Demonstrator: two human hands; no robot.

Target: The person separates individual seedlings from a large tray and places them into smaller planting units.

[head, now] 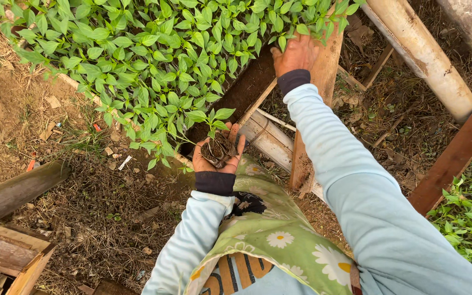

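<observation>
My left hand point(218, 158) is palm up and cups a small green seedling point(214, 143) with a dark clump of soil and roots. It hovers at the near edge of a raised bed full of leafy green seedlings point(154, 60). My right hand point(297, 53) reaches farther into the bed at its right side, fingers down among the leaves beside a wooden board point(323, 82). Whether it grips a plant is hidden by foliage. Both arms wear light blue sleeves with dark cuffs.
A floral green cloth point(269, 235) covers my lap. Thick bamboo poles point(422, 54) and a reddish plank point(454, 158) cross the right side. More seedlings point(471, 213) grow at the far right. Wooden planks point(12, 251) and a log lie at lower left on dry mulch.
</observation>
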